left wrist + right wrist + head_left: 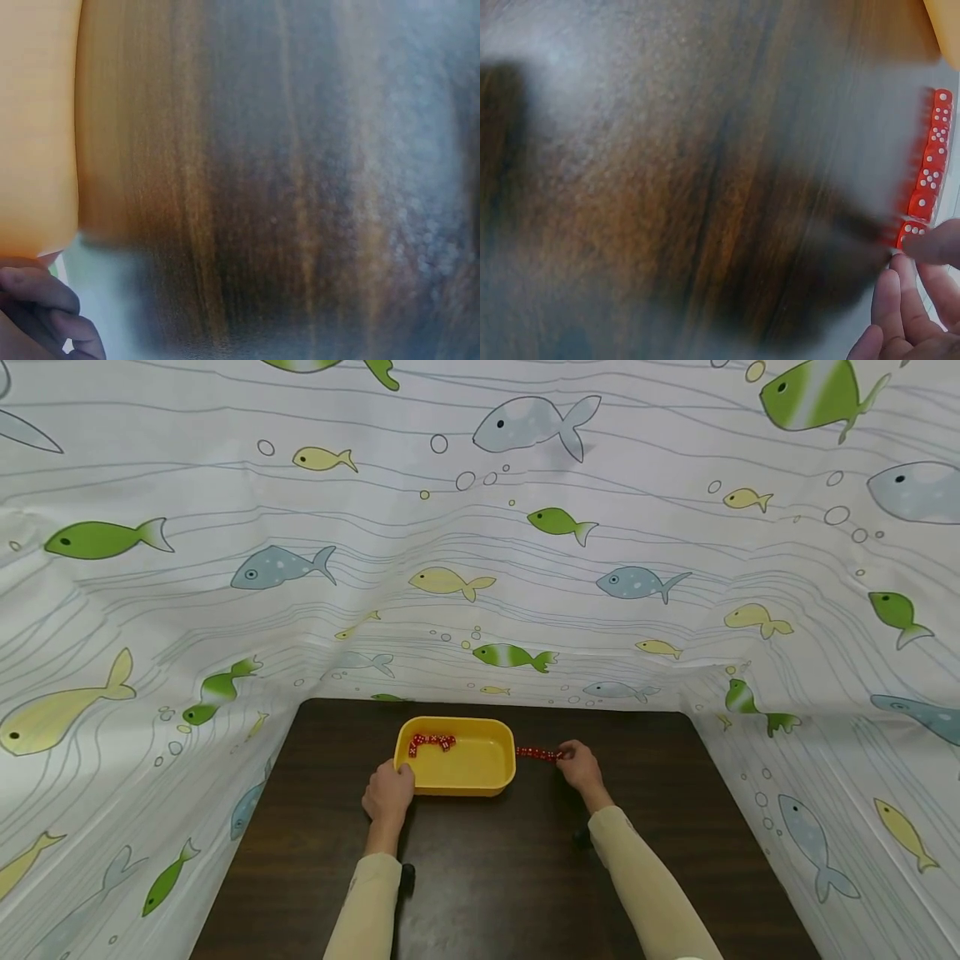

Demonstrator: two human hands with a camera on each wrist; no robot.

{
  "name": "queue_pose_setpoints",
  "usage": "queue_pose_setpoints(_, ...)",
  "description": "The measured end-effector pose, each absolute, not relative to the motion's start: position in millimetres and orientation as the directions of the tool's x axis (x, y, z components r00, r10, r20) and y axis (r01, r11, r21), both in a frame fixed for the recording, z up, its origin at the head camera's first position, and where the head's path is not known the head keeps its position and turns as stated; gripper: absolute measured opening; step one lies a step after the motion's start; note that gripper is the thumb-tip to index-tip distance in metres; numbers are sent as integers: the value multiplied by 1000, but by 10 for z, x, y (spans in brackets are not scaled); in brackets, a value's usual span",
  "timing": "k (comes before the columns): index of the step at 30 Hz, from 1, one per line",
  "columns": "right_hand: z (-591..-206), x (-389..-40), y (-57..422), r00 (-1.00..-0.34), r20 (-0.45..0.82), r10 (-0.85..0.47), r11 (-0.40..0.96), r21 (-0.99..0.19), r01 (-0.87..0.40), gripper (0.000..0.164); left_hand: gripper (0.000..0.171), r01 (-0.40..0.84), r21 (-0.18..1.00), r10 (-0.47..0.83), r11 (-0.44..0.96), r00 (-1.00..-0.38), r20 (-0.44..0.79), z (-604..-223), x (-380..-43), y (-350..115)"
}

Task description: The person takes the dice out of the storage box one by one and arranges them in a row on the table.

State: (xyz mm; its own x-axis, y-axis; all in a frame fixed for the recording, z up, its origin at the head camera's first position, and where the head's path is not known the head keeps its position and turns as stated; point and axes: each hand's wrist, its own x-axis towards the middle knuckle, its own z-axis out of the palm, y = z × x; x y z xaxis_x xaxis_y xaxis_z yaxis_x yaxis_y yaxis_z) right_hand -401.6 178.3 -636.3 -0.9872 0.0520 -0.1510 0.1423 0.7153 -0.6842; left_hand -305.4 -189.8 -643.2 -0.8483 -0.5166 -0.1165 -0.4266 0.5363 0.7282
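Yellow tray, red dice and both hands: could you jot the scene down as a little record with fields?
Left hand: grips the yellow tray near its near left corner
Right hand: pinches the end die
Dice row: on the table, right of the tray
Dice inside: clustered toward the far left

The only readable number marks are white pips on the red dice. In the right wrist view, down the row [929, 178] from its far end, they show one, what looks like four, five, two, five and one; the last die [909, 227], partly covered by the right hand [915, 300], shows at least three. On the dice in the tray [459, 791], pips are too small to count.
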Motion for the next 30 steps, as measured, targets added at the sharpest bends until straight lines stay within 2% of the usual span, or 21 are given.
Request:
queue_pose_setpoints(13, -6138, -3978, 1738, -994, -54, 92, 671, -734, 102, 37, 37, -423, 737, -509, 527, -852, -124, -6445, -3050, -1928)
queue_pose_setpoints(25, -5834, -3956, 1213, -997, 65, 35, 682, -731, -24, 30, 37, -428, 732, -517, 530, -847, -122, -6433, -2988, -1928)
queue_pose_setpoints(30, -5757, -3908, 990, -998, 65, -12, 684, -727, -56, 26, 38, -432, 723, -512, 539, -850, -126, -6440, -2981, -1924)
